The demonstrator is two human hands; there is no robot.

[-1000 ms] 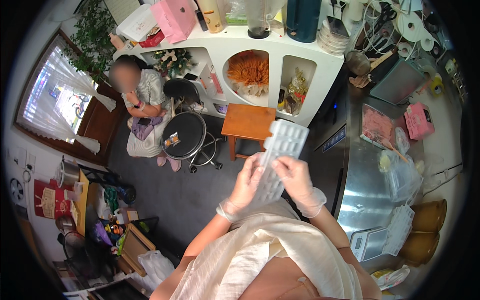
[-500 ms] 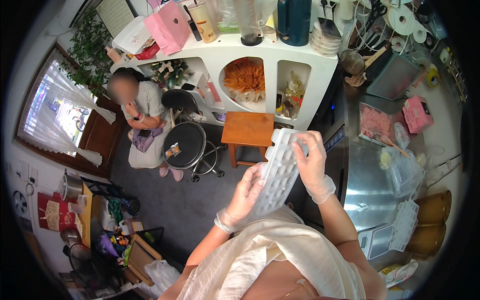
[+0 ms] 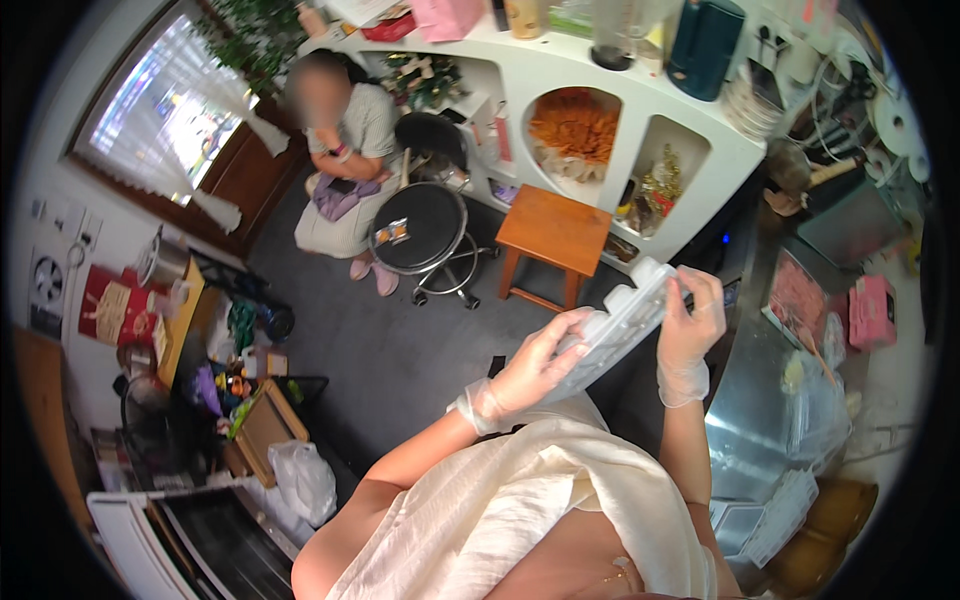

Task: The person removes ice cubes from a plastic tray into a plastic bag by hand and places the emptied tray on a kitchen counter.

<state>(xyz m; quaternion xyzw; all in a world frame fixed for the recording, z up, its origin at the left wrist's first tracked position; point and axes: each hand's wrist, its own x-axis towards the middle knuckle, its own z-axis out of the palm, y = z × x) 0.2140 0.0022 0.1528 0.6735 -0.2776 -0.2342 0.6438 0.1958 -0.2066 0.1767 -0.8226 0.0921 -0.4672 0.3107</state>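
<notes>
In front of my chest is a whitish, translucent plastic mould tray (image 3: 622, 328) with rows of cavities, tilted so that one long side faces up and left. My left hand (image 3: 528, 375), in a clear disposable glove, grips its left long edge, thumb on the near face. At the upper right edge, my gloved right hand (image 3: 692, 318) pinches the tray between thumb and fingers. Nothing can be made out inside the cavities from this angle.
A steel counter (image 3: 745, 395) on the right holds a pan of pink minced meat (image 3: 796, 292), a pink box (image 3: 872, 312), plastic bags, a scale (image 3: 738, 524) and another white tray (image 3: 784, 516). Ahead stand a wooden stool (image 3: 555, 228) and a black round stool (image 3: 420, 226); a person (image 3: 350, 140) sits nearby.
The view has swung, so the room sits further right and higher. The tray has tipped flatter, showing more of its edge; both hands still hold it.
</notes>
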